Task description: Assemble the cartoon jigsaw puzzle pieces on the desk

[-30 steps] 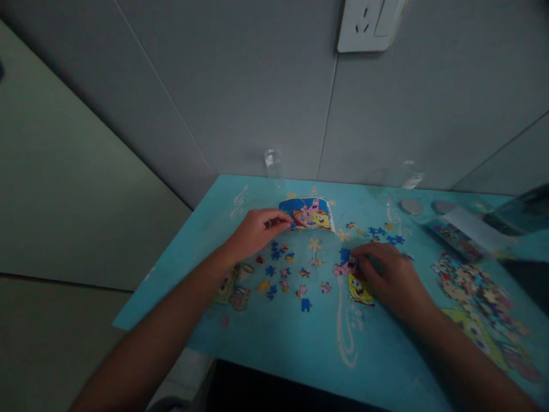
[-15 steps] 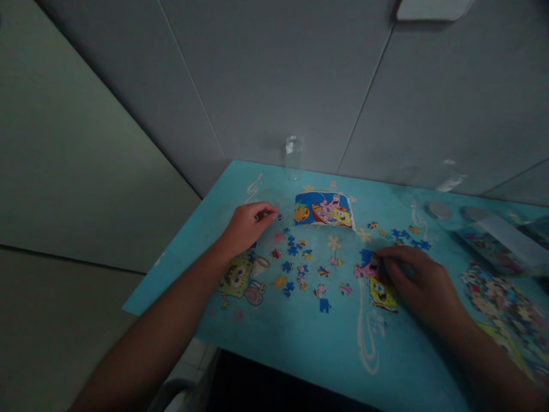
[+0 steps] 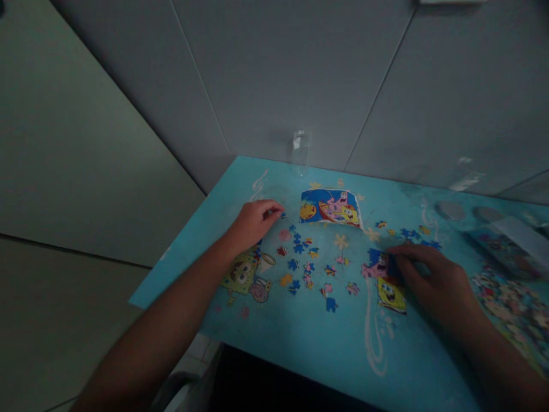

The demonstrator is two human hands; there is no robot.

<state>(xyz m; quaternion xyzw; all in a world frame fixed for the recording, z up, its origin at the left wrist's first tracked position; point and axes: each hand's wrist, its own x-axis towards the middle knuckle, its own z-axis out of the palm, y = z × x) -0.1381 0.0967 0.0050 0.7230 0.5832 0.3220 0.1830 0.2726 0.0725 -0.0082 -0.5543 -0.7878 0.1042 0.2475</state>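
Observation:
My left hand (image 3: 256,222) is over the left part of the table, its thumb and index finger pinched at a small blue puzzle piece (image 3: 282,215). On the right, my right hand (image 3: 433,276) rests with thumb and fingertips closed at the top right edge of a joined puzzle section (image 3: 391,293) showing a yellow and a pink cartoon figure. Its fingers partly cover that section. Between the hands lie several loose puzzle pieces (image 3: 297,248), mostly blue, pink and yellow. Behind them a curled picture sheet (image 3: 330,207) shows similar cartoon figures.
A clear bottle (image 3: 301,153) stands by the wall at the back of the turquoise table (image 3: 274,326). More blue pieces (image 3: 410,234) lie beyond my right hand. At far right are round grey lids (image 3: 450,210), a clear-topped box (image 3: 506,246) and a heap of pieces (image 3: 512,306).
The whole view has shifted slightly, so the table's things sit a little further right. The left fingers look more closed together. My right hand stays at the same edge of the joined section.

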